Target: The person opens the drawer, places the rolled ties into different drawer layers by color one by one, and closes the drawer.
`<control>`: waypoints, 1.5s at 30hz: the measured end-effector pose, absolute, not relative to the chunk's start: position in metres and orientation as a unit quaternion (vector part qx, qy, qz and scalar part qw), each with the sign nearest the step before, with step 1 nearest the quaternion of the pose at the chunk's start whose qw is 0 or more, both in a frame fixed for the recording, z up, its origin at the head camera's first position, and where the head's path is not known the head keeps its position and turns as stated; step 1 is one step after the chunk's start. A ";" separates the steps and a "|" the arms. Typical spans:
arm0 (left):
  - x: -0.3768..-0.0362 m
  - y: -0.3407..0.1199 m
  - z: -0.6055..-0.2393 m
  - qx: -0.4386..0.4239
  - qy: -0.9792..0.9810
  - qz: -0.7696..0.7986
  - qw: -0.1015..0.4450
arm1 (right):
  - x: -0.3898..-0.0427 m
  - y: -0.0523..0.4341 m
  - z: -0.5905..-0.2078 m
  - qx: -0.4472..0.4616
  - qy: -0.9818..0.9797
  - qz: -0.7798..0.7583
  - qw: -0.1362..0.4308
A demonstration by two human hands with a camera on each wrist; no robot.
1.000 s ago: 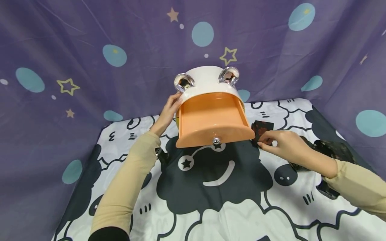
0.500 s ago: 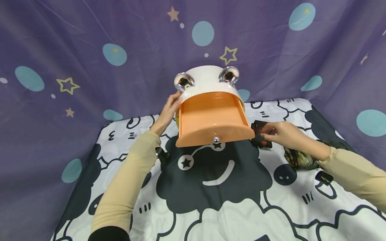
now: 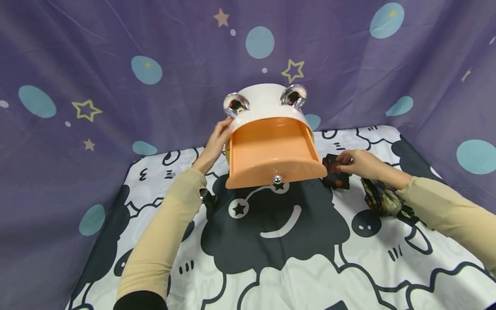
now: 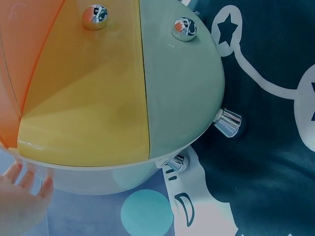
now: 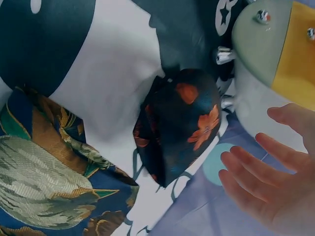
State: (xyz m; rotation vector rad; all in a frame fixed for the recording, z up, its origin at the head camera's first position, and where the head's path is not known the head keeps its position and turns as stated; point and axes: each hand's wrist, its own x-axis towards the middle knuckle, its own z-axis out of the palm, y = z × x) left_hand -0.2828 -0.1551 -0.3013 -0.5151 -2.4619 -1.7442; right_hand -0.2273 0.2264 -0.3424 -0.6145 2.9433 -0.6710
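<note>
Purple star-print cloth backs the cartoon-covered desk (image 3: pixel 294 267), where a dark floral pouch (image 3: pixel 335 172) lies just right of the open orange drawer (image 3: pixel 271 148). Right hand (image 3: pixel 358 162) touches it with relaxed fingers (image 5: pixel 256 172). Left hand (image 3: pixel 215 144) rests flat against the white organizer (image 3: pixel 263 103).

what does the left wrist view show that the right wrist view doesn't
Only the left wrist view shows the left hand against the white shell, and the orange drawer. Only the right wrist view shows the right hand, open beside the dark floral cloth, plus a patterned cloth. Both show the yellow drawer and green drawer.
</note>
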 end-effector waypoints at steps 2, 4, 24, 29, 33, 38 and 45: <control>-0.283 -0.155 -0.301 -0.170 -0.804 -0.569 0.039 | -0.232 0.228 -0.345 -0.197 0.955 -0.218 0.037; -0.283 -0.155 -0.301 -0.171 -0.805 -0.567 0.039 | -0.237 0.230 -0.347 -0.194 0.955 -0.219 0.044; -0.285 -0.154 -0.299 -0.170 -0.807 -0.565 0.041 | -0.274 0.245 -0.356 -0.140 0.949 -0.239 0.149; -0.284 -0.155 -0.299 -0.167 -0.810 -0.561 0.033 | -0.280 0.246 -0.361 -0.114 0.946 -0.239 0.185; -0.284 -0.155 -0.300 -0.163 -0.813 -0.558 0.034 | -0.284 0.246 -0.365 -0.105 0.940 -0.254 0.204; -0.284 -0.156 -0.300 -0.162 -0.815 -0.556 0.035 | -0.288 0.247 -0.369 -0.080 0.925 -0.281 0.242; -0.284 -0.156 -0.302 -0.162 -0.815 -0.556 0.038 | -0.294 0.250 -0.375 -0.053 0.916 -0.288 0.274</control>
